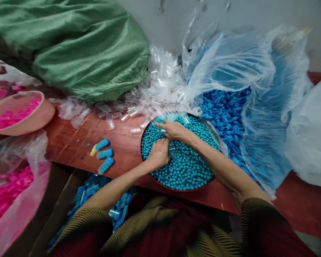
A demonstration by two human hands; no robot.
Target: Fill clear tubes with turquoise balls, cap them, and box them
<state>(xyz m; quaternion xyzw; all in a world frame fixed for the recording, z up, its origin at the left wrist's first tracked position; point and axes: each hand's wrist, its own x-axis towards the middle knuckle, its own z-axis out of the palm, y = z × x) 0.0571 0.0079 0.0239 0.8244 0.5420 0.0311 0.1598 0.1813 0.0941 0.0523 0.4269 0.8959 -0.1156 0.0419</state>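
Both hands are over a round bowl (187, 175) full of small turquoise balls. My left hand (158, 154) has its fingers curled closed, with a clear plastic tube (172, 148) at its thumb side among the balls. Just beyond it, my right hand (175, 130) reaches in from the right, index finger stretched to the left. Another clear tube, partly hidden, is pinched under its fingers. One more clear tube lies on the balls near the bowl's far rim. Three filled tubes (105, 154) with blue caps rest on the red-brown table (75, 146) to the left.
Loose clear tubes (160, 91) are heaped behind the bowl, beside a green sack (77, 46). At right, a plastic bag (270, 107) spills blue caps (227, 117). Pink pieces fill a basket (46, 110) and a bag at left. Blue-capped tubes (120, 210) lie below the table edge.
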